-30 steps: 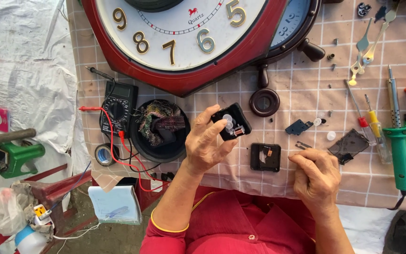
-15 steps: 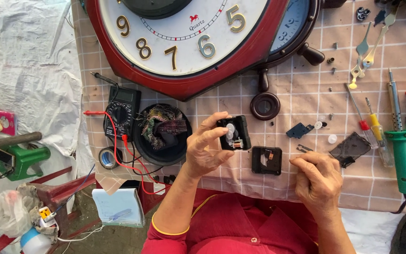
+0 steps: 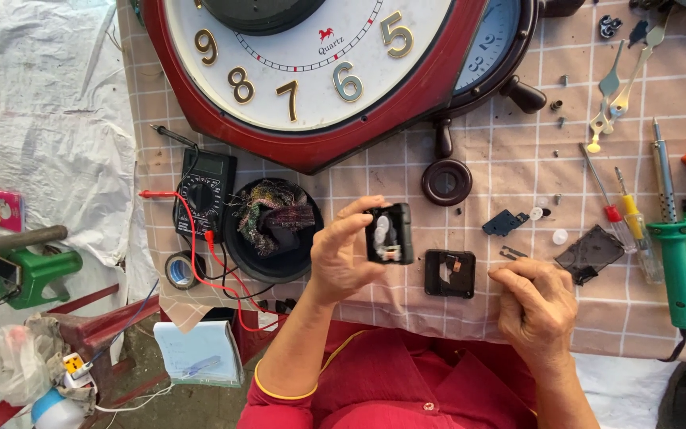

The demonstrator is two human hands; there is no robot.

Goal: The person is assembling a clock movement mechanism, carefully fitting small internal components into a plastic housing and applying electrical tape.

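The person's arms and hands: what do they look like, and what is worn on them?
Both hands, left hand and right hand, are bare: no gloves, and no rings or watch that I can see. The forearms are uncovered. A short red sleeve with a thin yellow edge shows on the left arm.

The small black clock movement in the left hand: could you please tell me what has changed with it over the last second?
The left hand turned the clock movement more upright, keeping its grip. The right hand stayed on the table near the black cover.
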